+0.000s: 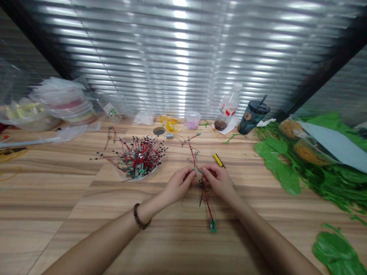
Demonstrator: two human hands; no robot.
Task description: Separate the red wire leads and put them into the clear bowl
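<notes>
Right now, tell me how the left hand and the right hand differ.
The left hand wears a dark bead bracelet at the wrist, while the right hand has none. The left hand reaches in from the lower left and the right hand from the lower right. The right hand lies nearer the yellow utility knife than the left hand. Both are bare, and their fingertips meet at a thin red wire.

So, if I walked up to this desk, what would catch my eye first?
Most eye-catching is the tangle of red and black wires on small green circuit boards, heaped in a clear dish left of centre on the wooden table. Bright green leaf-shaped plastic spreads across the right side. At the centre, the person's left hand and right hand pinch thin red wires.
</notes>
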